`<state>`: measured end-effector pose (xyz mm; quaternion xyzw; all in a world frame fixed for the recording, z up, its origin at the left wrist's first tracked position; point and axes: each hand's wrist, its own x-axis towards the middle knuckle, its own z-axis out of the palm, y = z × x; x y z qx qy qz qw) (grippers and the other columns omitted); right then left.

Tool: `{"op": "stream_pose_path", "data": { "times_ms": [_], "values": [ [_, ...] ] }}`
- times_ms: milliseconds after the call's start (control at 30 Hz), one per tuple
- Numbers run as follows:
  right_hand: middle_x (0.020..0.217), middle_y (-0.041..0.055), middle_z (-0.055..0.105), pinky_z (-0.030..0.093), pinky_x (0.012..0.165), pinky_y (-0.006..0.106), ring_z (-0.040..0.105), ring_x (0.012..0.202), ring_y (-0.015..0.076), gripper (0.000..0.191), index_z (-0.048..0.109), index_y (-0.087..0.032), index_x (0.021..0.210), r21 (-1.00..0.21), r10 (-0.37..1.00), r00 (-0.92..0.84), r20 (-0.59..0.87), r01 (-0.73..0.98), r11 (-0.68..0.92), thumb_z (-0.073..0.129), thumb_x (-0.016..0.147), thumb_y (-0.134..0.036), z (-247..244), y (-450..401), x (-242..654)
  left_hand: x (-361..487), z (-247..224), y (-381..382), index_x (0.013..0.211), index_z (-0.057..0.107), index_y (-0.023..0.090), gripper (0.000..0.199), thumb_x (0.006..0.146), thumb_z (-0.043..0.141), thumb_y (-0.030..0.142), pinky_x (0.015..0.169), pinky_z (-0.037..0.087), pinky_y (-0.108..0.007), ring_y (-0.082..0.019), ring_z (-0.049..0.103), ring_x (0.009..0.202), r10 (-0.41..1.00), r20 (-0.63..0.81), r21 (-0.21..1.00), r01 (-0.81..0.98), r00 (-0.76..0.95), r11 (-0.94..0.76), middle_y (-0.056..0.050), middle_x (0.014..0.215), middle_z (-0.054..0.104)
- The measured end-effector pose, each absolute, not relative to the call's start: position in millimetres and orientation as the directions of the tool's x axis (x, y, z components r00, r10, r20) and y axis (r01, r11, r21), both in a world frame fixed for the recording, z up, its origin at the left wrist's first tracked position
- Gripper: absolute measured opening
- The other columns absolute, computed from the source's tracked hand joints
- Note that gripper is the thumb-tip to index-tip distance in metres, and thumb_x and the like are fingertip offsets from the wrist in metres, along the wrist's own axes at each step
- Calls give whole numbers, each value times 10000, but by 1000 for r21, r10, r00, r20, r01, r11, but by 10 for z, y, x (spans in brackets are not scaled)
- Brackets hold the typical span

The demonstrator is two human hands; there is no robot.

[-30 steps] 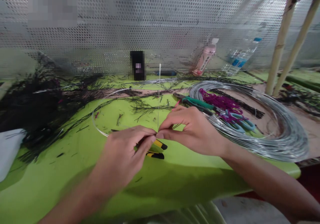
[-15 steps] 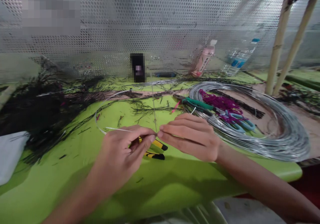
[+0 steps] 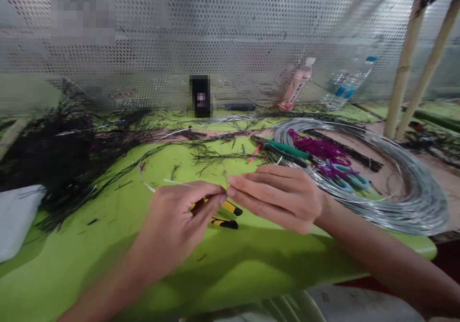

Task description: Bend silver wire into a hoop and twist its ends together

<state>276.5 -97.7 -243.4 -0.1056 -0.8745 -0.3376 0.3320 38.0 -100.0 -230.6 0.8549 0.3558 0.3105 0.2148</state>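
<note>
My left hand (image 3: pixel 187 212) pinches a thin wire, whose pale end (image 3: pixel 176 183) sticks out to the left above the knuckles. Close beside its fingertips, my right hand (image 3: pixel 275 195) is closed in a pinch at the same spot. A thin dark strand (image 3: pixel 224 173) rises from between the fingertips; what exactly the right fingers hold is too small to tell. Yellow and black handles (image 3: pixel 228 224) of a tool lie on the green table (image 3: pixel 161 288) below the hands, partly hidden by my left hand.
A large coil of silver wire (image 3: pixel 424 202) lies at the right, with green-handled pliers (image 3: pixel 287 149), blue-handled scissors (image 3: pixel 341 183) and purple string (image 3: pixel 319 147). Black bristly strands (image 3: pixel 53 159) are piled at the left. Two bottles, a pink one (image 3: pixel 296 87) and a clear one (image 3: pixel 347 89), lean against the perforated panel.
The whole view has shifted slightly. Both hands remain pinched together at the same place, and the pale wire end has moved a little to the right above my left hand.
</note>
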Motion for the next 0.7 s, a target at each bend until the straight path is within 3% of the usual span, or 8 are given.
{"op": "stream_pose_path", "data": {
  "times_ms": [100,200,333,467,600,667,700],
  "values": [
    [1119,157,768,623,667,297,740,778,170,198,735,-45,1095,483,15,-756,655,434,760,695,914,-115,-2425,-977,2753,382,-2308,-1013,881,748,242,187,985,596,269,619,524,-253,-153,726,682,708,435,549,459,556,-698,21,795,783],
    [1083,123,779,586,640,301,724,731,152,200,722,-52,1090,370,106,-715,691,477,797,719,898,-108,-2422,-988,2723,385,-2309,-1021,900,741,217,146,973,616,202,655,528,-225,-129,728,698,663,493,470,469,563,-748,28,826,793],
    [952,66,786,522,652,302,696,694,142,112,727,-102,1008,116,339,-669,662,538,835,629,961,-130,-2381,-1034,2672,385,-2318,-1023,914,743,172,96,954,657,180,678,510,-245,-141,729,715,626,537,373,506,566,-778,4,817,794],
    [809,13,743,441,645,293,653,686,137,147,736,-155,914,-194,595,-607,527,596,779,603,971,-179,-2288,-1046,2634,394,-2352,-1014,929,749,162,99,956,655,179,677,489,-279,-161,725,711,601,556,323,517,574,-793,-16,826,800],
    [730,-28,700,404,606,255,578,615,97,149,724,-170,893,-512,749,-589,303,562,650,594,959,-144,-2200,-1010,2620,399,-2354,-992,916,754,187,115,958,650,215,661,504,-264,-151,730,702,632,542,381,509,553,-772,4,814,800],
    [751,-24,697,422,607,248,578,627,97,140,711,-165,915,-525,723,-618,308,524,671,582,962,-135,-2207,-1002,2620,390,-2324,-989,906,754,202,110,948,655,227,630,509,-247,-140,725,672,676,510,441,514,532,-736,22,793,795],
    [798,-3,705,444,623,251,601,672,109,133,703,-153,943,-472,689,-623,369,513,717,574,959,-121,-2229,-1003,2621,384,-2304,-990,904,754,207,105,943,658,227,610,509,-239,-136,721,657,698,491,466,519,521,-716,28,786,793]
  ]
}}
